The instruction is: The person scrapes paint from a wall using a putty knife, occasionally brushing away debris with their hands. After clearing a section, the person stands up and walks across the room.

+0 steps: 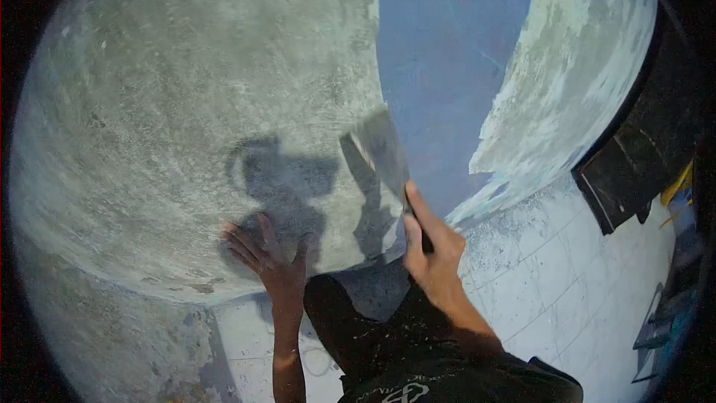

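Note:
A wide, flat scraper (382,151) with a dark handle is gripped in my right hand (434,242), its blade at the wall where the grey area meets a strip of blue paint (447,52). Fingers spread, my left hand (274,257) rests against the lower part of the grey wall (171,104) and holds nothing. Shadows fall on the wall above my left hand and beside the blade. To the right of the blue strip, the surface is patchy grey and white, with a ragged paint edge.
White floor tiles (537,283) with specks lie below the wall at right. A dark flat object (615,179) stands at the right edge, near something yellow (677,183). My dark-clothed legs are close beneath the wall.

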A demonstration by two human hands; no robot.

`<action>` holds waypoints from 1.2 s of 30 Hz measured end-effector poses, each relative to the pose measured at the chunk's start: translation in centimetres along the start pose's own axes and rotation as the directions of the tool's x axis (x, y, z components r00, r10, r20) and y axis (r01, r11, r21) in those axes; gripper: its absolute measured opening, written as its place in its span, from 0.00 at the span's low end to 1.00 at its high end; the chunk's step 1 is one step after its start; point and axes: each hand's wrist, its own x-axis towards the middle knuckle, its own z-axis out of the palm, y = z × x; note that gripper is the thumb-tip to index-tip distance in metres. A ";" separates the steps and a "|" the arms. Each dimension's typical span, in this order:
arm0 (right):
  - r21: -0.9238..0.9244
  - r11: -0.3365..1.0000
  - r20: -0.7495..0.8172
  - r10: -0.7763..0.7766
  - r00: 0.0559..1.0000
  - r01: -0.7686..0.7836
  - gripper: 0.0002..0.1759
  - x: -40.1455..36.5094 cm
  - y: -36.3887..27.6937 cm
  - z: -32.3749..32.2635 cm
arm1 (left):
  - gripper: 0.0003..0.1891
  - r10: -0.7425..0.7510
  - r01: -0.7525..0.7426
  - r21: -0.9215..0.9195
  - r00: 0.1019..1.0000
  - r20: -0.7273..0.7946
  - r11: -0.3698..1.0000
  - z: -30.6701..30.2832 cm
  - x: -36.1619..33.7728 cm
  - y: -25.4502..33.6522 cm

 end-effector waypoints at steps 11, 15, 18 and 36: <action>-0.005 0.996 0.029 0.086 0.996 -0.085 0.26 0.9 -1.9 -1.1 | 0.55 0.039 -0.038 0.057 0.999 -0.026 0.998 0.8 -0.6 -0.8; 0.018 1.000 -0.024 0.014 1.000 -0.014 0.27 -0.6 0.1 -0.4 | 0.55 -0.026 0.024 0.032 0.999 0.038 0.999 0.1 -0.8 -0.6; -0.014 1.000 -0.001 -0.001 1.000 0.001 0.27 -0.4 0.6 -0.1 | 0.55 -0.020 0.019 0.016 0.999 0.050 1.000 0.0 -0.8 -0.3; -0.009 0.998 0.115 0.060 0.992 -0.060 0.26 0.6 -0.9 -2.5 | 0.59 -0.023 0.017 0.061 0.995 0.098 0.998 -0.3 -1.8 -0.5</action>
